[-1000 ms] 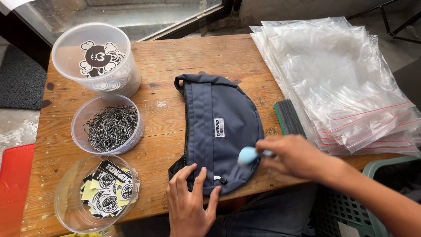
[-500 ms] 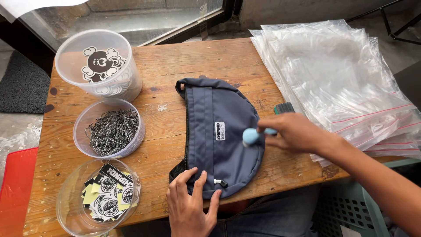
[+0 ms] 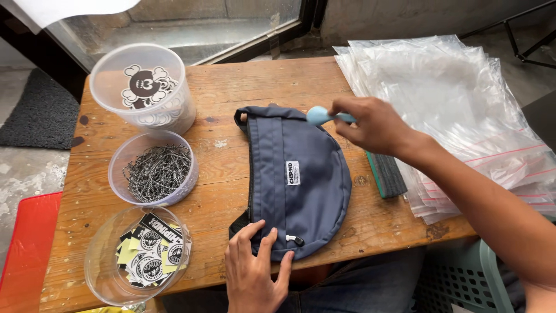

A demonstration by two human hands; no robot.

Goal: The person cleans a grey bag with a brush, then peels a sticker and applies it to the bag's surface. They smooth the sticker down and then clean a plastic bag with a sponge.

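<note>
A dark blue half-moon waist bag (image 3: 301, 174) lies flat on the wooden table (image 3: 231, 87), a small white label near its middle. My left hand (image 3: 255, 272) rests flat, fingers spread, on the bag's near end beside a zipper pull. My right hand (image 3: 373, 124) is over the bag's far right edge and grips a light blue tool (image 3: 318, 115) whose rounded head touches the bag's upper rim.
Three clear tubs stand at the left: one with round stickers (image 3: 145, 93), one with metal ball chains (image 3: 156, 171), one with printed tags (image 3: 139, 258). A stack of clear zip bags (image 3: 457, 110) covers the right side. A dark block with a green edge (image 3: 385, 174) lies beside the bag.
My right hand has carried the blue tool from the bag's near right edge up along it to the far end. My left hand has stayed pressed on the near end.
</note>
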